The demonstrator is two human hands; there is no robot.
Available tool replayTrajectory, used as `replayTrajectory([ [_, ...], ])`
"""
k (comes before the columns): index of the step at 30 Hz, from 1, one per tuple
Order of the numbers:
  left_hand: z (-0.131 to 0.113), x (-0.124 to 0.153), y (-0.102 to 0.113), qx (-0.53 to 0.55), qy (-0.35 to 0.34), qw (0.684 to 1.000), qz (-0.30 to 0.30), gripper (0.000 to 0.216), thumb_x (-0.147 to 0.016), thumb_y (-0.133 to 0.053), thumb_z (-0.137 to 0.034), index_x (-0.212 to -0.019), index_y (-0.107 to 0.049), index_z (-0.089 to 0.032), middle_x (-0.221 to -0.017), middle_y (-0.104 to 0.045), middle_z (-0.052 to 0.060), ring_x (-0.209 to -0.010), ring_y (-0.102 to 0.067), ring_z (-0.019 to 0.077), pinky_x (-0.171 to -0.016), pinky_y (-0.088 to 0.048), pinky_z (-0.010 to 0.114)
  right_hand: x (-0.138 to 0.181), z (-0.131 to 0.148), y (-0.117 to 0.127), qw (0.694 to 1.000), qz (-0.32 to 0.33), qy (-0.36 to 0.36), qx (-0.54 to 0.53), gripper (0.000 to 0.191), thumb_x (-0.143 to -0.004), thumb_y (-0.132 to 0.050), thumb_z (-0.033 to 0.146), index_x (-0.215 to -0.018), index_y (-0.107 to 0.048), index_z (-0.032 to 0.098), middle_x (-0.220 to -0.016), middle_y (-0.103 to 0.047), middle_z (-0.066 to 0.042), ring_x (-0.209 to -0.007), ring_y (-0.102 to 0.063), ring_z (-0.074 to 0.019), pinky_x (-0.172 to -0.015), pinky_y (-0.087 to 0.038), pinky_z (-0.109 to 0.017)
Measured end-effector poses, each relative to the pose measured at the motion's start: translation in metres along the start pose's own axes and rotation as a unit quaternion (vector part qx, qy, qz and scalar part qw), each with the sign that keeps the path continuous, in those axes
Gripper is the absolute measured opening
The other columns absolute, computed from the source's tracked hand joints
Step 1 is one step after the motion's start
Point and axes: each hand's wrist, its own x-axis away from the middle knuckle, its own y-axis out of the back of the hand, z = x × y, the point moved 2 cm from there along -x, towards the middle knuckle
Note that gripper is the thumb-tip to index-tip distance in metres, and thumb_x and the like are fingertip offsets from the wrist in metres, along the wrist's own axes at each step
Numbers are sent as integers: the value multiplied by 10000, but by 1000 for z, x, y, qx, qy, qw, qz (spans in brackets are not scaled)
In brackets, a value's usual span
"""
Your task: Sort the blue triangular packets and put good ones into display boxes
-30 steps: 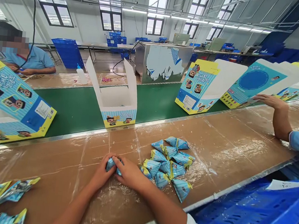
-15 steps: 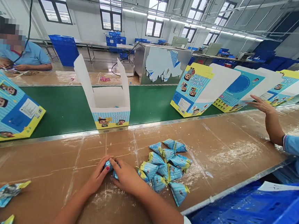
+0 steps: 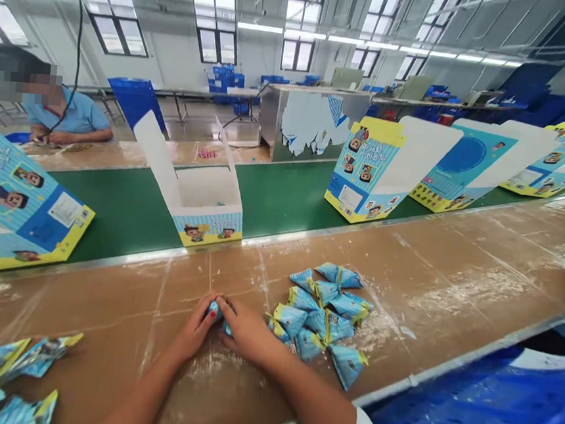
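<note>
My left hand [image 3: 198, 328] curls around a small blue packet [image 3: 213, 309], much of which its fingers cover. Against it lies my right hand [image 3: 248, 333], fingers closed over blue packets too; how many are beneath is hidden. Just right of my hands, a pile of blue and yellow triangular packets [image 3: 323, 308] rests on the brown table. Straight ahead, an open-topped white-lined carton [image 3: 207, 222] stands on the green belt with its flaps up. A scrap of blue shows inside it.
Printed cartons [image 3: 365, 173] stand along the green belt [image 3: 284, 195], another [image 3: 21, 202] at left. More packets [image 3: 17, 360] lie at the table's near left. A blue crate [image 3: 473, 407] sits at lower right. Across the belt works a person [image 3: 68, 111]; a co-worker's hand shows at the right edge.
The view has shifted slightly left and up. The co-worker's hand on the right has drawn back from the cartons. My two hands stay together on the packets.
</note>
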Motion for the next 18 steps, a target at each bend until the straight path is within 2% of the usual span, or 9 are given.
replayTrajectory([
  [4, -7, -5, -2, 20, -8, 1000, -3, 665, -803, -458, -719, -1153, -615, -176, -1270, -591, 136, -1261, -488, 290, -1141, -295, 469, -1, 2, 2, 1000, 18, -19, -7, 732, -847, -613, 278, -1474, -263, 132, -1376, -445, -195, -1201, -508, -295, -979, -468, -438],
  [10, -8, -6, -4, 9, -27, 1000, 5, 616, -824, -474, -672, -1154, -617, -172, -1241, -608, 127, -1233, -504, 271, -1130, -311, 447, 0, 11, -4, 999, 9, -37, 27, 757, -836, -614, 254, -1475, -244, 90, -1372, -429, -243, -1213, -492, -321, -976, -457, -471],
  [15, -14, -6, -2, -13, -26, 1000, 13, 605, -855, -434, -654, -1197, -602, -183, -1293, -587, 119, -1262, -489, 256, -1134, -315, 426, -2, 5, -6, 999, 5, -32, -9, 770, -832, -612, 256, -1488, -223, 149, -1397, -413, -209, -1242, -478, -299, -988, -450, -463],
  [18, -15, -7, -1, -13, -28, 999, 20, 607, -864, -418, -650, -1219, -599, -193, -1328, -577, 110, -1291, -469, 254, -1151, -291, 425, -3, 2, -6, 999, 4, -31, -14, 777, -829, -613, 260, -1489, -222, 138, -1405, -402, -217, -1263, -461, -307, -1002, -440, -466],
])
